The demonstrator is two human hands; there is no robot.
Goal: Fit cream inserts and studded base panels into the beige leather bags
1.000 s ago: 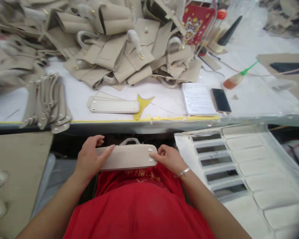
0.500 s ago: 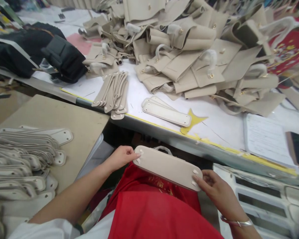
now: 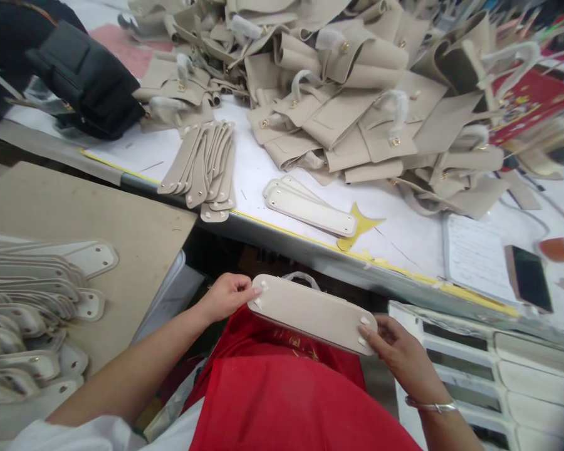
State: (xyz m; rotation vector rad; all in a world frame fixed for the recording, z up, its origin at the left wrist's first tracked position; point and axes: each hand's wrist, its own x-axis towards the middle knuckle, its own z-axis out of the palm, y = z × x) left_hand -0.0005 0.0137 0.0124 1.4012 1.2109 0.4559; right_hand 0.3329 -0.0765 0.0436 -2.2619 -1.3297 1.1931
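Observation:
A long beige bag base panel (image 3: 310,313) with rounded ends and small white-wrapped studs near its corners is held over my lap. My left hand (image 3: 230,295) pinches its left end between thumb and fingers. At the right end, my right hand (image 3: 399,347) grips the panel, thumb on top beside the studs. Behind its far edge a clear-wrapped handle loop (image 3: 303,279) shows; how it joins the panel is hidden. On the table ahead lie a fanned stack of similar panels (image 3: 207,166) and a few pale panels (image 3: 310,210).
Beige bag pieces (image 3: 348,113) are heaped along the back of the white table. A black bag (image 3: 87,81) lies at left, above a board (image 3: 136,219) bearing stacked panels (image 3: 32,300). To the right are a notebook (image 3: 477,254), a phone (image 3: 529,279) and a white slatted rack (image 3: 470,376).
The camera view has shifted slightly, bringing more of the phone and the right side into sight. Both hands keep the same hold on the panel.

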